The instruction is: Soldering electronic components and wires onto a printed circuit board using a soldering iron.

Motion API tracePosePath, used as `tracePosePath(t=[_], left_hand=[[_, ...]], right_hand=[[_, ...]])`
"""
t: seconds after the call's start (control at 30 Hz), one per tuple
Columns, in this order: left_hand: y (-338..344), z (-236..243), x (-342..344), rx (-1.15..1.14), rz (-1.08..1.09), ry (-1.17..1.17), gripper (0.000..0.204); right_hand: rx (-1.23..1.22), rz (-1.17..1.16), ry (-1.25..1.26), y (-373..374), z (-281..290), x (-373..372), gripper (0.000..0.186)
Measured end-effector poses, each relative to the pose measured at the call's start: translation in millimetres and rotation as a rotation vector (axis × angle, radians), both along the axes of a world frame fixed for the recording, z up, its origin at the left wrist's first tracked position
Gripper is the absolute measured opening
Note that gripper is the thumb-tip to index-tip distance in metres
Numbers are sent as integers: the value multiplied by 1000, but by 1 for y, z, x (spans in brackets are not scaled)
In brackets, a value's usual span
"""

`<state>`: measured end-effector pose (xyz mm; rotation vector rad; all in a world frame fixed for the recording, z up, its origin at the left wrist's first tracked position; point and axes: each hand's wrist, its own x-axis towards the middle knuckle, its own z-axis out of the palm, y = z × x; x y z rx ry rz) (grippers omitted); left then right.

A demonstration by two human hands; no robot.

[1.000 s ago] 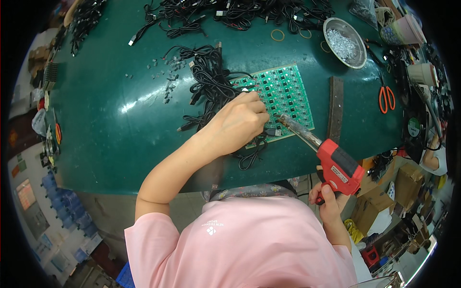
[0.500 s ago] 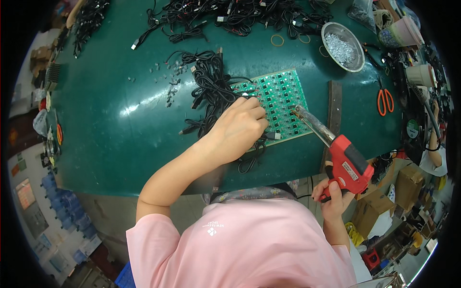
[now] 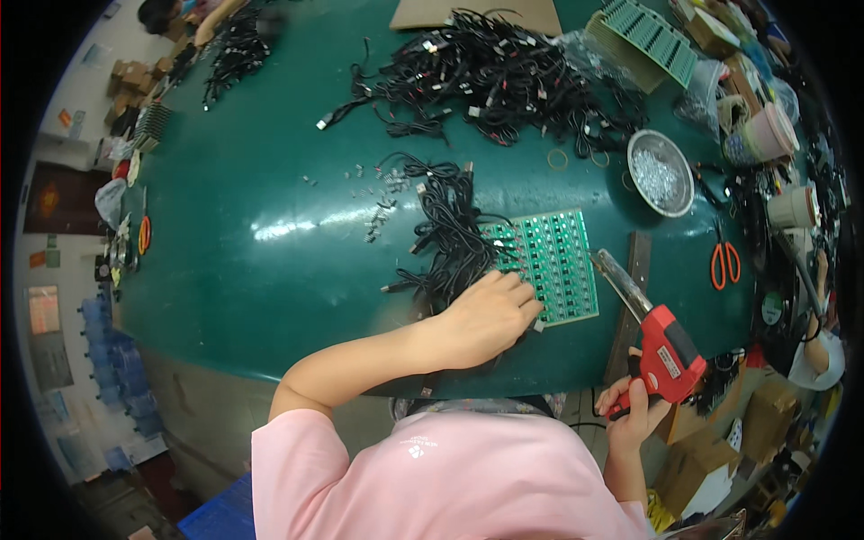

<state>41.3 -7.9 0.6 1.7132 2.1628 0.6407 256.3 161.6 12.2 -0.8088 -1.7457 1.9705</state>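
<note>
My left hand [image 3: 493, 317] is closed over the near left part of a green circuit board panel [image 3: 567, 261], pinching a black USB cable; its fingertips are hidden. A metal plug pokes out beside the fingers. To the left of the panel lies a bundle of black USB cables [image 3: 447, 211], some of whose ends reach over onto the board. My right hand [image 3: 633, 412] grips the handle of a red soldering gun [image 3: 668, 353]. Its metal barrel points up and left, with the tip by the panel's right edge.
A big heap of black cables [image 3: 504, 76] covers the far table. At right are a metal bowl of small clear pieces [image 3: 660, 173], orange-handled scissors [image 3: 724, 263] and a dark bar [image 3: 634, 279]. Small dark bits [image 3: 382, 207] lie left of the bundle. More panels [image 3: 643, 40] sit far right.
The view has shifted, so the table appears lower. Moving rightward, the soldering gun's tip has left the board's surface for its right edge. My left hand has come slightly nearer the panel's near edge.
</note>
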Motion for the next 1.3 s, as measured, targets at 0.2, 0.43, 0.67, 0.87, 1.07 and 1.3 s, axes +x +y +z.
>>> tracePosePath(t=[0.2,0.43,0.67,0.87,1.07,1.3], left_hand=[[-7,15,-9,-30,-215,-52,16],[1,-18,-15,103,-128,-128,16],[12,-24,-32,166,74,-50,15],[11,29,-94,513,241,-256,10],[-6,0,-286,399,1369,413,59],[-34,-27,-352,199,1397,-19,28]], right_hand=[[24,-94,84,2,-6,-2,37],[21,-150,91,-1,-1,-13,40],[37,-187,87,-1,3,-21,40],[63,-218,114,-1,4,-22,40],[40,-244,123,-13,3,-23,41],[-55,-201,54,-10,0,-11,35]])
